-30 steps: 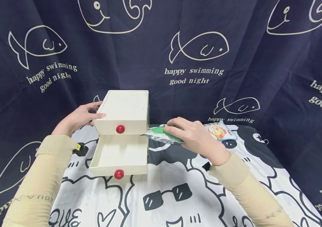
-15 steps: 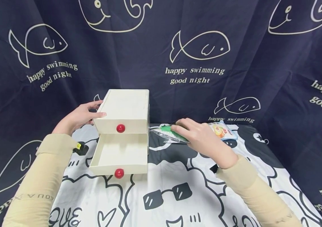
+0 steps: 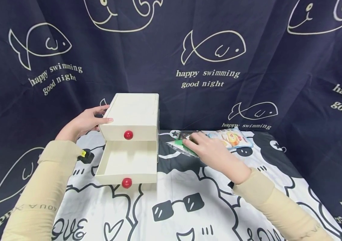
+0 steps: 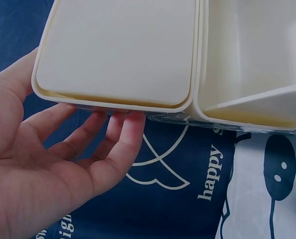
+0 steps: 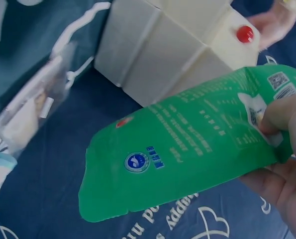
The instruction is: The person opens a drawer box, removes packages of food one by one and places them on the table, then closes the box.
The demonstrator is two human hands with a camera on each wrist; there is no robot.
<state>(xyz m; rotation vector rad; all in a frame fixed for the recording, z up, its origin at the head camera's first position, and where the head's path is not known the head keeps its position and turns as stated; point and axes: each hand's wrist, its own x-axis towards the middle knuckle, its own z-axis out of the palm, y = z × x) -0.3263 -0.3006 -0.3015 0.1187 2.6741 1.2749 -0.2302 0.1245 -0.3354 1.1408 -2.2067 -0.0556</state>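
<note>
A cream two-tier drawer cabinet (image 3: 134,108) with red knobs stands left of the middle in the head view. Its lower drawer (image 3: 127,177) is pulled out, and nothing shows inside. My left hand (image 3: 82,124) grips the cabinet's upper left side. In the left wrist view the thumb goes over the top edge while the fingertips (image 4: 134,122) press the side. My right hand (image 3: 214,152) pinches a green pouch (image 5: 177,154) by one end, thumb on its printed face. From the head, the hand covers much of that pouch.
Just right of the cabinet, behind the right hand, a light-blue snack packet (image 3: 234,138) lies at the back. Beside it is a clear bag (image 5: 33,107) with pale contents. A small black object (image 3: 85,156) with a yellow mark sits left of the drawer. A dark curtain (image 3: 147,63) hangs behind.
My right hand has moved to the right with the green pouch, away from the cabinet and towards the snack packet. My left hand keeps its place on the cabinet.
</note>
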